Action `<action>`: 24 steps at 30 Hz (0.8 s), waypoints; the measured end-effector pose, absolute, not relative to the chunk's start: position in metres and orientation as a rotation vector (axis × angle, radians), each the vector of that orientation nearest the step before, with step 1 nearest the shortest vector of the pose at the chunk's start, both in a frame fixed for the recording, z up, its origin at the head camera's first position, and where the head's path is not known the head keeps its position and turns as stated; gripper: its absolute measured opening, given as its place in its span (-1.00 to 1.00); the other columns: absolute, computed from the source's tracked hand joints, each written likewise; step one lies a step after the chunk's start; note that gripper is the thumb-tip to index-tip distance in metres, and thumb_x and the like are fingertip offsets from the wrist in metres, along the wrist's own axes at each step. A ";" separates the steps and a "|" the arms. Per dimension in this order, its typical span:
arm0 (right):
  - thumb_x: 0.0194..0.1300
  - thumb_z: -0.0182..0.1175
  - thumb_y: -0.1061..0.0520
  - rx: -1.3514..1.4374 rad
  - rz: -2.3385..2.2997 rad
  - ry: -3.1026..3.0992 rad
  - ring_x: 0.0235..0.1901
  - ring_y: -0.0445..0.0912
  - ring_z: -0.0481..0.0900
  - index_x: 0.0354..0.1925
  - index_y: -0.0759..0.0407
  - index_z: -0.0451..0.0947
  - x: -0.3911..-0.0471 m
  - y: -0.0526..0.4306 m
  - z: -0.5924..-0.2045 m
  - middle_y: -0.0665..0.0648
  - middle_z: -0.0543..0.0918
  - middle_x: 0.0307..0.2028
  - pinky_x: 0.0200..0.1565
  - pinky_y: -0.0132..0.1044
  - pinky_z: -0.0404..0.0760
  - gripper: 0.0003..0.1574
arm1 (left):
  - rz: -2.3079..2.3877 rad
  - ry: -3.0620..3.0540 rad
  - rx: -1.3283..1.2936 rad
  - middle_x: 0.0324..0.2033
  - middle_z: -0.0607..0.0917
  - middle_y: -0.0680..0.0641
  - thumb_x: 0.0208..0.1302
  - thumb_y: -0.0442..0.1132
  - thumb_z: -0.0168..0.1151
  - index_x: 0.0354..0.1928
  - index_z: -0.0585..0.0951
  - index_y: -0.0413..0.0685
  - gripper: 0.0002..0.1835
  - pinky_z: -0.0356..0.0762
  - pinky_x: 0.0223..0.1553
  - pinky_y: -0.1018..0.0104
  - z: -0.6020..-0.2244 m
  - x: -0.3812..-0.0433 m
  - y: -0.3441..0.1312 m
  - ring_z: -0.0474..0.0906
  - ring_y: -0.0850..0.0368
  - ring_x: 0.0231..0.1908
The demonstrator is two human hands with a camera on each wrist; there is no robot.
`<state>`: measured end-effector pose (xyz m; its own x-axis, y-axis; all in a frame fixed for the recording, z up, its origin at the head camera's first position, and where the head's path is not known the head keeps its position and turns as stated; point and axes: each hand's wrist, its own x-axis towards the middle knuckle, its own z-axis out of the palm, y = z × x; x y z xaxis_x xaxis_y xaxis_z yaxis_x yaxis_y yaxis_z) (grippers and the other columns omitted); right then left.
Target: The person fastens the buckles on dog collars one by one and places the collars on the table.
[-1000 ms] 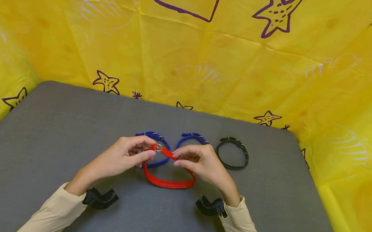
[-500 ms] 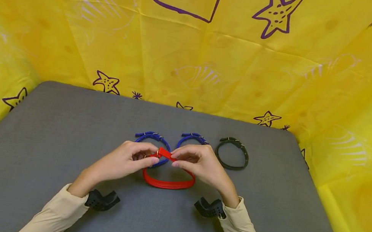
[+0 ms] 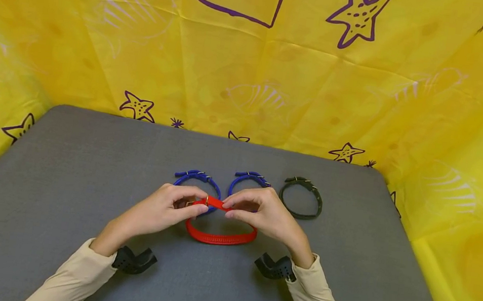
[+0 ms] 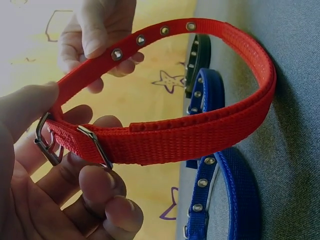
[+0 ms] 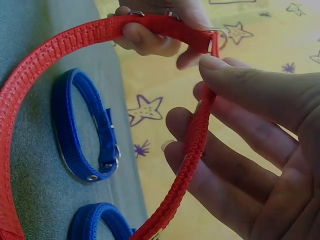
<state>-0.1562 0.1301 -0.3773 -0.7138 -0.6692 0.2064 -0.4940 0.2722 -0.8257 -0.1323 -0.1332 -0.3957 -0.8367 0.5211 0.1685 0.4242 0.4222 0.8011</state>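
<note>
A red collar [image 3: 220, 239] with a row of metal eyelets hangs in a loop between both hands, just above the table. My left hand [image 3: 167, 211] pinches its buckle end between thumb and fingers. The metal buckle [image 4: 46, 142] and a metal loop beside it show in the left wrist view. My right hand [image 3: 267, 213] pinches the eyelet end of the strap, its thumb [image 5: 250, 82] close to the left fingertips. A metal ring [image 5: 221, 37] stands at the strap by the left hand. Whether the strap's tip passes through the buckle is hidden by the fingers.
Behind the hands, a blue collar [image 3: 213, 183], a second blue collar [image 3: 253, 175] and a dark green collar [image 3: 299, 215] lie buckled in loops on the grey table [image 3: 111, 155]. A yellow printed cloth [image 3: 250, 72] stands around the table's back and sides.
The left hand has shifted slightly right, closer to the right hand. The ring between the hands has turned edge-on, and a shorter piece of red strap spans between the fingertips.
</note>
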 end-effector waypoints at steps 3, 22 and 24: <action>0.20 0.41 0.21 -1.113 -1.395 2.346 -0.25 -0.26 0.70 -0.19 0.14 0.75 -0.156 0.130 -0.376 0.02 0.79 -0.24 -0.20 -0.24 0.70 -0.84 | 1.373 2.558 0.844 -0.50 0.57 0.22 0.35 -0.05 0.29 -0.14 0.68 0.19 -0.88 0.38 -0.48 0.44 -0.395 -0.132 -0.133 0.42 0.32 -0.54; 0.25 0.37 0.22 -1.259 -1.247 2.366 -0.15 -0.26 0.67 -0.20 0.04 0.75 -0.155 0.131 -0.374 -0.05 0.77 -0.18 -0.15 -0.34 0.64 -0.86 | 1.271 2.517 0.945 -0.59 0.45 0.26 0.39 -0.01 0.24 -0.24 0.64 0.21 -0.91 0.34 -0.54 0.46 -0.398 -0.129 -0.130 0.37 0.39 -0.59; 0.25 0.36 0.21 -1.287 -1.251 2.372 -0.15 -0.27 0.67 -0.20 0.04 0.75 -0.154 0.130 -0.374 -0.05 0.77 -0.18 -0.15 -0.35 0.64 -0.87 | 1.272 2.504 0.958 -0.58 0.46 0.26 0.40 -0.02 0.23 -0.25 0.65 0.19 -0.89 0.35 -0.53 0.46 -0.399 -0.130 -0.128 0.38 0.39 -0.58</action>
